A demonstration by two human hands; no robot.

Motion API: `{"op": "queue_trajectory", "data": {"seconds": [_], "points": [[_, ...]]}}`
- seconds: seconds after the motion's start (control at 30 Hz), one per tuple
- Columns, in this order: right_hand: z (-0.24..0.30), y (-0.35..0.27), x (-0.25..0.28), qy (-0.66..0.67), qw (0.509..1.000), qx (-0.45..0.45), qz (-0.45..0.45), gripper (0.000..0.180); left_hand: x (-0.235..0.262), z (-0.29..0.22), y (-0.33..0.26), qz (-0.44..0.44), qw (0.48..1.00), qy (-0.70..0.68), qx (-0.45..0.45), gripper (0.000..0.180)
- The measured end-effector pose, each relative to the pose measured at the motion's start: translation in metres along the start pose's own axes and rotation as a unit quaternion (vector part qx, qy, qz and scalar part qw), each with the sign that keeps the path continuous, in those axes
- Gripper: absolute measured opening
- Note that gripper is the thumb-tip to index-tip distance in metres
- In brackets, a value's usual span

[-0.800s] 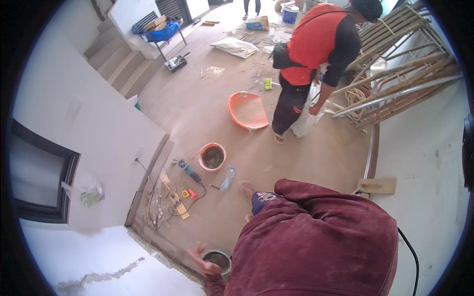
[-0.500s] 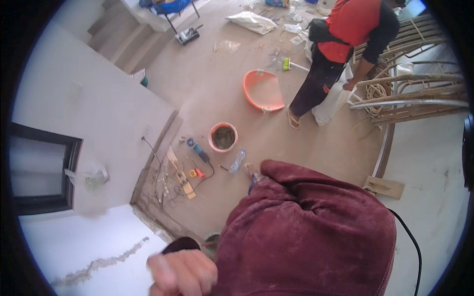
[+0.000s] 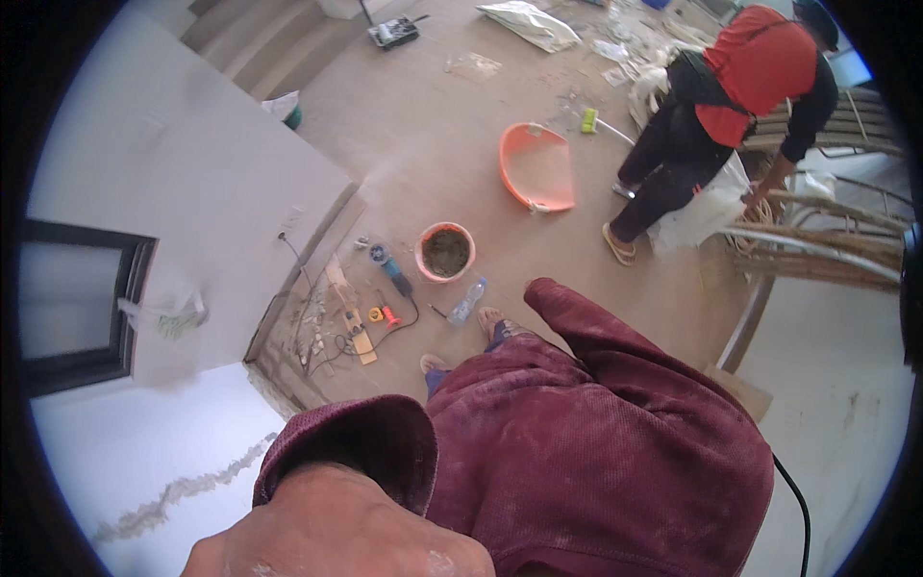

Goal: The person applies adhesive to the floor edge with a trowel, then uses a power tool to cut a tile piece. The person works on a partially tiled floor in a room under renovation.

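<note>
The left hand (image 3: 336, 524) fills the lower edge of the view, raised close to the camera, its back dusted with pale powder and a maroon cuff (image 3: 351, 447) bunched at the wrist. Its fingers run out of the picture, so I cannot tell whether it is open or closed, or whether it holds anything. The right hand is out of sight; only a maroon sleeve (image 3: 596, 337) reaches out from the person's body toward the floor. Far below, the person's two feet (image 3: 490, 322) stand on a dusty concrete floor (image 3: 433, 125). Just beside the feet lies a clear plastic bottle (image 3: 466, 301), and near it stands a small orange bucket (image 3: 445, 252) with grey mortar inside. To the left of the bucket a blue power tool (image 3: 388, 264) lies with its cord trailing, next to small orange and red hand tools (image 3: 382, 314) and a wooden strip (image 3: 348, 313), all along the base of a white wall (image 3: 192, 183). A dark window frame (image 3: 77, 298) sits in that wall at the left. Further off, an orange basin (image 3: 538, 165) rests tilted on the floor. Well apart from the hand, another person in a red top (image 3: 755, 72) bends over a white sack (image 3: 702, 207) beside a stack of poles (image 3: 827, 240).
</note>
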State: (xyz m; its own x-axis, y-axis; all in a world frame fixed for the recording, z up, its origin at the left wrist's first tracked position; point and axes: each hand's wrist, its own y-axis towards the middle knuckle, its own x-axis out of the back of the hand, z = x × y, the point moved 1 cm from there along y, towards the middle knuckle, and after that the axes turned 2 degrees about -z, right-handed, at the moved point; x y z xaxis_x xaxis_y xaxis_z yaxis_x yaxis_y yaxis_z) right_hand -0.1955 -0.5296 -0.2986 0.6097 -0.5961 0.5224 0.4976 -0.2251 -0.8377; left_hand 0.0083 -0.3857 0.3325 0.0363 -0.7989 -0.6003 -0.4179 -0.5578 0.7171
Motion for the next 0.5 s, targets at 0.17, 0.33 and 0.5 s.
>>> {"op": "queue_trajectory", "data": {"seconds": [0.17,0.33,0.5], "points": [[0.011,-0.001,-0.043,0.01,1.0,-0.011,0.024,0.031,-0.009,-0.008,0.002,-0.035,0.998,-0.024,0.057,0.04],[-0.063,0.042,-0.233,0.077,0.987,-0.135,0.041,0.031,-0.013,-0.032,-0.023,0.007,0.983,-0.128,0.132,0.053],[0.04,0.061,-0.176,0.144,0.986,-0.089,-0.007,0.032,-0.047,-0.044,-0.042,-0.075,0.954,-0.144,0.253,0.067]]}}
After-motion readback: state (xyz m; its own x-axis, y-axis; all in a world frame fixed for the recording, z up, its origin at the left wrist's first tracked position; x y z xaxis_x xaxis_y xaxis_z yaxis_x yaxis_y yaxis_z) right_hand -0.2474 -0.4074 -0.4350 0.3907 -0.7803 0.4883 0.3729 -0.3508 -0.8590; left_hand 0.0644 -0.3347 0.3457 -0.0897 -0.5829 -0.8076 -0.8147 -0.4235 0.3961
